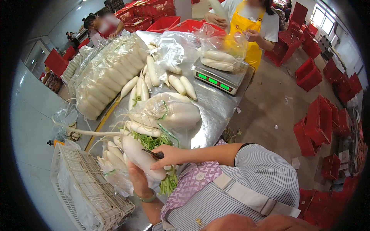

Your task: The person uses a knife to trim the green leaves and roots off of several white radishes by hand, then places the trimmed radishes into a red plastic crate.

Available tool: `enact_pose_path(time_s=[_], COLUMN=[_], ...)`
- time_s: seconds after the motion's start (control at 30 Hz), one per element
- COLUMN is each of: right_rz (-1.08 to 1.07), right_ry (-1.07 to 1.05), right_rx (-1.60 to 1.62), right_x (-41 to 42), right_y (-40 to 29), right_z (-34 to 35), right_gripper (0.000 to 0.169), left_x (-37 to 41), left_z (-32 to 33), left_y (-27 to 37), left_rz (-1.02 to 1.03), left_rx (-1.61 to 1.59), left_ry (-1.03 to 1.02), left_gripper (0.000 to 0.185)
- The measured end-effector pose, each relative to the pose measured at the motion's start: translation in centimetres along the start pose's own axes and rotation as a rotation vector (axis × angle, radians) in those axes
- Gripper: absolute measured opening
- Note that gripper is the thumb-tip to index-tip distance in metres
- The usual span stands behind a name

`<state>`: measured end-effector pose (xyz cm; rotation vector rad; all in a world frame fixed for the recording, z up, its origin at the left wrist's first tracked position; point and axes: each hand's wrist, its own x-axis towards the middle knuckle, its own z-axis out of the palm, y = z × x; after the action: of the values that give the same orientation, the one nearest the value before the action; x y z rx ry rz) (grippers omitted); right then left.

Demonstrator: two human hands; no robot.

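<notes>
My left hand (139,177), with a bangle at its wrist, supports a large white radish (140,156) from beneath; the radish's long thin root points left. My right hand (170,157) grips a dark-handled tool (156,154), perhaps a knife or peeler, against the radish's upper side. How much of the blade touches the skin cannot be told. Just behind the radish are cut green leaves (150,140) and another radish (143,128). A clear plastic bag of radishes (179,114) with green tape lies farther back. To the left of my hands is an open bag of radishes (114,158).
A white plastic crate (86,184) stands at the left. Large bagged radishes (107,75) are stacked at the table's (211,106) back left. A digital scale (218,78) bears bagged radishes. Across from it a co-worker in a yellow apron (248,31) holds a radish. Red crates (318,121) stand on the floor.
</notes>
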<state>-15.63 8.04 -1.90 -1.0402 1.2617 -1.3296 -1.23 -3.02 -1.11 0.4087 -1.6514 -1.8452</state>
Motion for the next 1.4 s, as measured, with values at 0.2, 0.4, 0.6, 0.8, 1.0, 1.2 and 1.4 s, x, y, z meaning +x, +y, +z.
enact_pose_path(time_s=[0.2, 0.4, 0.6, 0.8, 1.0, 1.2, 1.4], right_rz=[0.226, 0.185, 0.141, -0.092, -0.205, -0.29, -0.185], right_ry=[0.032, 0.215, 0.077, 0.001, -0.016, -0.002, -0.006], right_rx=[0.212, 0.393, 0.14, -0.421, -0.704, -0.81, -0.806], right_x=[0.9, -0.1, 0.7, 1.4, 3.2, 5.1, 6.5], right_y=[1.7, 5.0, 2.9, 1.2, -2.3, -0.5, 0.9], right_z=[0.8, -0.5, -1.4, -3.1, -2.4, -1.9, -1.5], right_gripper=[0.036, 0.02, 0.021, 0.022, 0.017, 0.016, 0.018], left_x=[-0.5, 0.8, -1.6, -3.8, -5.1, -5.0, -5.4], left_z=[-2.3, -6.9, -7.3, -5.3, -3.9, -3.8, -3.9], left_y=[-4.5, -0.8, 0.8, -0.4, -0.6, -0.1, -0.8], left_rz=[-0.127, 0.08, 0.164, -0.222, -0.408, -0.387, -0.4], left_rx=[-0.439, -0.582, -0.657, -0.421, -0.23, -0.087, 0.05], left_ry=[0.112, 0.634, 0.479, 0.299, 0.233, 0.176, 0.151], left_gripper=[0.069, 0.067, 0.051, 0.048, 0.059, 0.065, 0.072])
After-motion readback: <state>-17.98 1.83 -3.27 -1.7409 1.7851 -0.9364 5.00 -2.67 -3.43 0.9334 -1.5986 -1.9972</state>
